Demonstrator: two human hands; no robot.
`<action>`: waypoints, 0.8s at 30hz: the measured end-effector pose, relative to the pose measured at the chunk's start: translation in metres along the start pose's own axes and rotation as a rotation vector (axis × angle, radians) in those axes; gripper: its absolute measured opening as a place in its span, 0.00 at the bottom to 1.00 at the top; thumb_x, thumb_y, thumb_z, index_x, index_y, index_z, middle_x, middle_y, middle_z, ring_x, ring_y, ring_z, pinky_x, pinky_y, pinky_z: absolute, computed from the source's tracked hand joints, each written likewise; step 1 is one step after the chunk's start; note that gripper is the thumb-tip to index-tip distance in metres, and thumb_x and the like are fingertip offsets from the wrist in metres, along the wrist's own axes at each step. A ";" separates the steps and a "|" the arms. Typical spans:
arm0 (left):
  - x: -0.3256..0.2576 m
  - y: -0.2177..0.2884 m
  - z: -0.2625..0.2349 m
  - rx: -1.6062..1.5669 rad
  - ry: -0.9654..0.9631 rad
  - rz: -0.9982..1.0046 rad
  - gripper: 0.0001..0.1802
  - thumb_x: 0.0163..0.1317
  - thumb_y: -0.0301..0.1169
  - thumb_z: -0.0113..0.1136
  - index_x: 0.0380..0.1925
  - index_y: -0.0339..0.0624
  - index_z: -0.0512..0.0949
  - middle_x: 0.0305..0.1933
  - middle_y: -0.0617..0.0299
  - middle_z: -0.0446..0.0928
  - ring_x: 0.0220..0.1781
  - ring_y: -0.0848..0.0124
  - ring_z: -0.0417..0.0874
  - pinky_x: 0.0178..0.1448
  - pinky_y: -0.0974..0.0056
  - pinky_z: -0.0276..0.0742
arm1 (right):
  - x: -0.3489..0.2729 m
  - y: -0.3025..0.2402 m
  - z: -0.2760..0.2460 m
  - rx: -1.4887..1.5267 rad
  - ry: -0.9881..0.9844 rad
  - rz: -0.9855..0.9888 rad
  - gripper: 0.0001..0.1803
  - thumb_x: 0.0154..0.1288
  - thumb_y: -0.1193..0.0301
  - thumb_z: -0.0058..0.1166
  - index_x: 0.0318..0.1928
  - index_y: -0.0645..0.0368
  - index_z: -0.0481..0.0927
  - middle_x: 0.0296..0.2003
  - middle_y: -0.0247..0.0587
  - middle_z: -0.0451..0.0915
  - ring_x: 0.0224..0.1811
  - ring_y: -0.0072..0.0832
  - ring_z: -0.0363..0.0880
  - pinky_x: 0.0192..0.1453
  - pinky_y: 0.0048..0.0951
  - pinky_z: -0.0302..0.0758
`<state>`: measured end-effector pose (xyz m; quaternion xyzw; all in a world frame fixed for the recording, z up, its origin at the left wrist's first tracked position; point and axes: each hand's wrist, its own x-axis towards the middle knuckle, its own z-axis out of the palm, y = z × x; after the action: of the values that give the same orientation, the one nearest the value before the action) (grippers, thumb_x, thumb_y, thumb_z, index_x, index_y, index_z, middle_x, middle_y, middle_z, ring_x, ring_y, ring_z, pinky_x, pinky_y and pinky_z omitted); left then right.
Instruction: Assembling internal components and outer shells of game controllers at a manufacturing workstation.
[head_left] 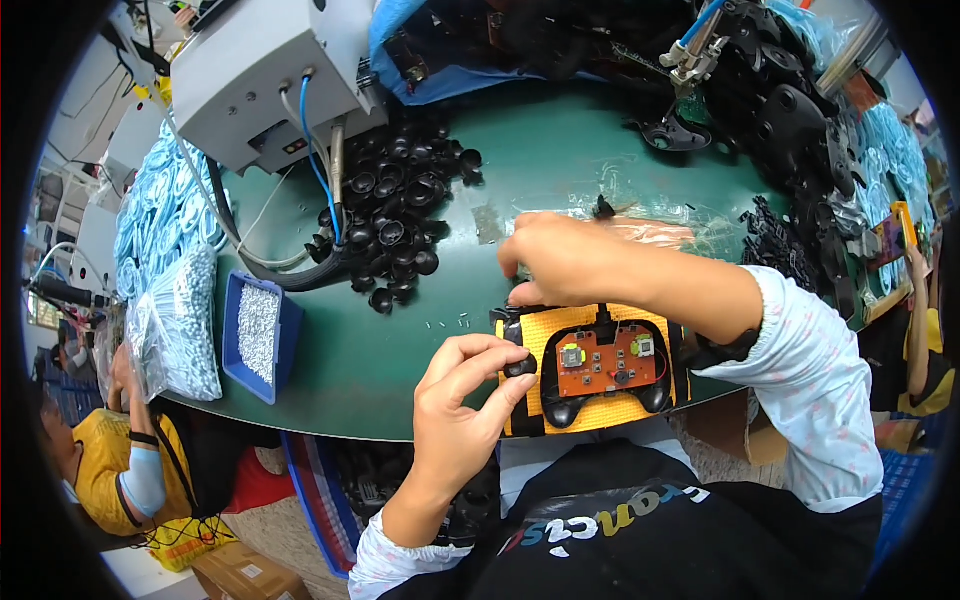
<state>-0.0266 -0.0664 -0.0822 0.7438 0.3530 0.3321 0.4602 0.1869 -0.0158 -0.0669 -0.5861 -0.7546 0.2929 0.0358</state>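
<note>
Left fingers (468, 372) pinch a black cap (520, 367) | right fingers (512, 260) curled, any grip hidden, near far-left corner of yellow pad (541, 328) | orange circuit board (600, 383) inside black gamepad shell (563, 412) on pad | black cups (392, 234) heaped left on green worktop (590, 160)

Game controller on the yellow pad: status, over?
Left hand pinching round black piece. Right hand beyond pad, hold unclear. Controller open, orange board exposed. No hand over board.
</note>
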 end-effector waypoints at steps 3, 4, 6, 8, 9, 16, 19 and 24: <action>0.004 0.008 0.008 -0.103 0.029 -0.089 0.16 0.51 0.18 0.71 0.42 0.36 0.85 0.45 0.55 0.81 0.43 0.71 0.79 0.48 0.69 0.76 | -0.002 0.008 -0.003 0.121 -0.015 0.016 0.16 0.56 0.66 0.67 0.44 0.60 0.85 0.42 0.51 0.82 0.48 0.47 0.82 0.54 0.42 0.78; 0.007 0.006 0.010 -0.093 0.013 -0.066 0.16 0.50 0.18 0.72 0.41 0.36 0.85 0.45 0.55 0.81 0.44 0.69 0.79 0.49 0.68 0.77 | -0.010 0.021 0.004 0.076 0.169 -0.075 0.13 0.57 0.70 0.66 0.43 0.59 0.86 0.39 0.49 0.82 0.44 0.45 0.83 0.50 0.42 0.80; 0.009 0.005 0.013 -0.037 0.009 0.002 0.16 0.49 0.18 0.72 0.41 0.36 0.85 0.44 0.54 0.81 0.43 0.68 0.80 0.49 0.67 0.77 | -0.036 0.028 -0.002 0.197 0.319 -0.108 0.09 0.59 0.75 0.63 0.41 0.58 0.86 0.40 0.45 0.82 0.42 0.39 0.84 0.46 0.38 0.81; 0.013 0.004 0.023 0.029 0.005 0.071 0.16 0.46 0.20 0.74 0.38 0.37 0.85 0.42 0.57 0.81 0.42 0.65 0.80 0.50 0.64 0.76 | -0.069 0.042 0.003 0.377 0.486 -0.051 0.10 0.60 0.80 0.61 0.41 0.57 0.87 0.43 0.41 0.81 0.41 0.31 0.83 0.44 0.30 0.80; 0.016 0.001 0.024 0.027 0.003 0.064 0.16 0.46 0.20 0.74 0.38 0.37 0.85 0.42 0.57 0.81 0.42 0.65 0.80 0.50 0.64 0.76 | -0.087 0.041 0.004 0.423 0.533 0.020 0.10 0.61 0.81 0.60 0.42 0.58 0.86 0.43 0.42 0.81 0.42 0.30 0.83 0.43 0.29 0.80; 0.022 0.005 0.031 0.333 -0.076 0.201 0.17 0.41 0.26 0.78 0.34 0.45 0.86 0.36 0.66 0.82 0.39 0.65 0.77 0.49 0.60 0.66 | -0.150 0.043 0.063 0.924 0.705 0.223 0.12 0.58 0.81 0.63 0.44 0.63 0.85 0.44 0.38 0.80 0.43 0.25 0.80 0.44 0.24 0.78; 0.023 0.005 0.036 0.366 -0.092 0.234 0.16 0.41 0.26 0.78 0.34 0.46 0.86 0.36 0.67 0.82 0.40 0.65 0.78 0.50 0.60 0.66 | -0.158 0.045 0.061 0.191 0.769 0.131 0.14 0.53 0.79 0.67 0.43 0.60 0.86 0.41 0.37 0.81 0.42 0.33 0.80 0.44 0.30 0.76; 0.020 0.011 0.035 0.437 -0.086 0.262 0.16 0.43 0.25 0.76 0.36 0.46 0.86 0.37 0.67 0.82 0.42 0.65 0.79 0.50 0.59 0.67 | -0.160 0.042 0.056 0.084 0.718 0.179 0.14 0.49 0.77 0.70 0.40 0.59 0.86 0.38 0.39 0.81 0.40 0.37 0.78 0.45 0.34 0.76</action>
<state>0.0148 -0.0694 -0.0807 0.8785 0.2973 0.2725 0.2562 0.2504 -0.1773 -0.0870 -0.7133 -0.6270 0.1015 0.2963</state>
